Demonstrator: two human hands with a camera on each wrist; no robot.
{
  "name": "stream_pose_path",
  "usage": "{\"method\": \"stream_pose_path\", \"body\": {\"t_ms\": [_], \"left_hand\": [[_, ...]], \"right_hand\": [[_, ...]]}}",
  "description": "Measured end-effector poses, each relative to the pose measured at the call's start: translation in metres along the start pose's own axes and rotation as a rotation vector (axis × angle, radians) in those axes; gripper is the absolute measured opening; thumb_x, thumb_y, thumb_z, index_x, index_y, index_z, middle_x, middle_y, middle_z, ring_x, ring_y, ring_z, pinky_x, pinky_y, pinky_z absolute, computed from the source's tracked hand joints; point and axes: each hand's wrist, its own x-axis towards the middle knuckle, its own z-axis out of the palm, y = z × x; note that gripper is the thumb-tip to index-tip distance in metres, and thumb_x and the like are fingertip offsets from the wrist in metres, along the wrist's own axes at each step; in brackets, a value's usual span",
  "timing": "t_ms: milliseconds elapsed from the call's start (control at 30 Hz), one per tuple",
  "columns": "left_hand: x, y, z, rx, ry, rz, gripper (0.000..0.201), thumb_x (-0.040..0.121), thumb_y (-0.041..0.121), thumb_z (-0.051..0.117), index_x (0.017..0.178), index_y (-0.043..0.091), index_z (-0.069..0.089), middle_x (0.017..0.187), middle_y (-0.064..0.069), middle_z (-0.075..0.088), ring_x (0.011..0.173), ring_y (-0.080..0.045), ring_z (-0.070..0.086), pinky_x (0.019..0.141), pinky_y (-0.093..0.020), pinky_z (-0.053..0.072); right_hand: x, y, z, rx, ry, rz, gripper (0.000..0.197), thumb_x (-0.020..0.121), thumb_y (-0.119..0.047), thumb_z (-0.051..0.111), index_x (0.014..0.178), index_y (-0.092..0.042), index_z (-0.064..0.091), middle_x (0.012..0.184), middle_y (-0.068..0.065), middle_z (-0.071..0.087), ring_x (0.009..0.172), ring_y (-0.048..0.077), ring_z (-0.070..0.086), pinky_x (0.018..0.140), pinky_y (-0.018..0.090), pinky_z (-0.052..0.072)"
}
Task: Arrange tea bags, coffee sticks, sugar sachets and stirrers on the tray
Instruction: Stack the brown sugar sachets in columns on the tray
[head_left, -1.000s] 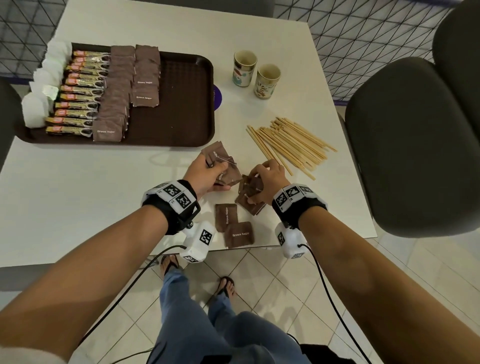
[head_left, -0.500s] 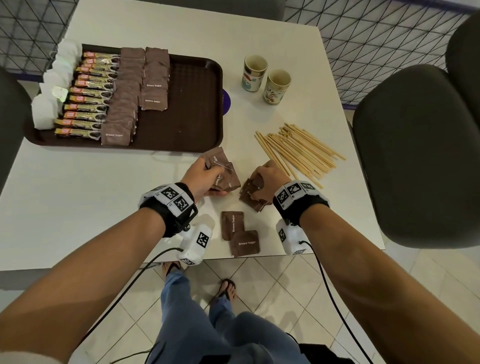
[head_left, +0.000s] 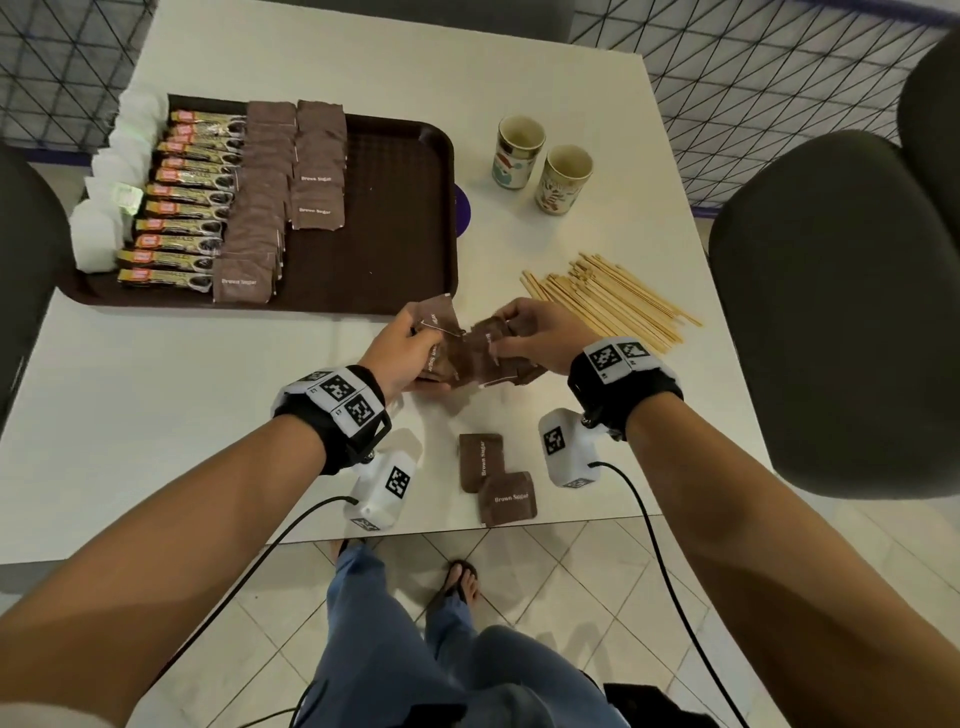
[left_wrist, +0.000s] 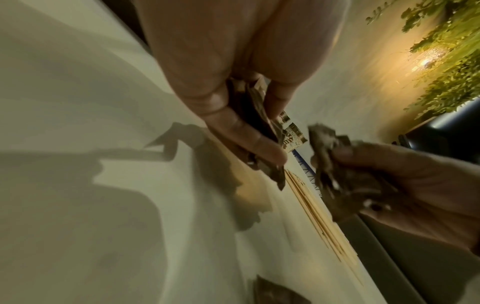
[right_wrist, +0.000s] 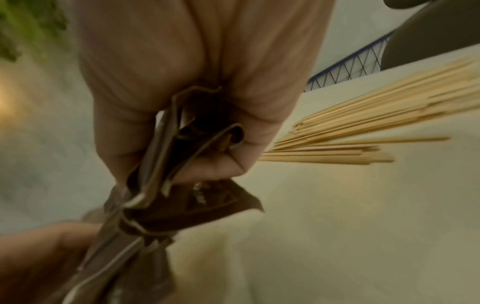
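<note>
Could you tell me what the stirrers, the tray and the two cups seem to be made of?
Stirrers: pale, matte, thin flat sticks, probably wood or bamboo.
Tray: dark brown with a fine textured floor and rounded moulded rim, likely plastic.
Two cups: printed patterned walls, thin rims, plain pale insides; paper or glazed ceramic, hard to say.

What we cannot make out around the two grips

We cannot count the brown sugar sachets (head_left: 441, 343) bunched in the left hand (head_left: 402, 353), nor those in the right hand (head_left: 540, 338), whose fingertips they hide; both wrist views blur the sachets (right_wrist: 182, 205), and the stirrers (right_wrist: 389, 115) beyond the right grip smear and run off the frame edge.
</note>
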Motion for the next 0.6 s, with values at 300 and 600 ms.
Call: {"method": "stream_pose_path", "body": {"t_ms": [300,600], "left_hand": [[-0.016,0.015,-0.005,-0.261,-0.182,0.007,0.060,0.079,0.048,0.060,0.131,0.023,0.045,0.106,-0.011,0.064,0.082,-0.026,0.068,0.068,-0.045,0.059],[-0.021,-0.001,-0.017,-0.283,-0.007,0.139,0.056,0.074,-0.013,0.070,0.113,0.018,0.043,0.096,-0.012,0.061,0.069,-0.024,0.066,0.049,-0.032,0.054]], "right_hand": [[0.008,-0.041,0.053,0.108,0.087,-0.097,0.023,0.098,-0.025,0.041,0.115,-0.010,0.043,0.111,0.007,0.055,0.101,0.020,0.055,0.080,0.026,0.044],[0.003,-0.052,0.066,0.790,-0.052,0.065,0.021,0.095,-0.024,0.043,0.093,-0.009,0.057,0.090,0.006,0.059,0.085,0.018,0.056,0.081,0.029,0.045]]}}
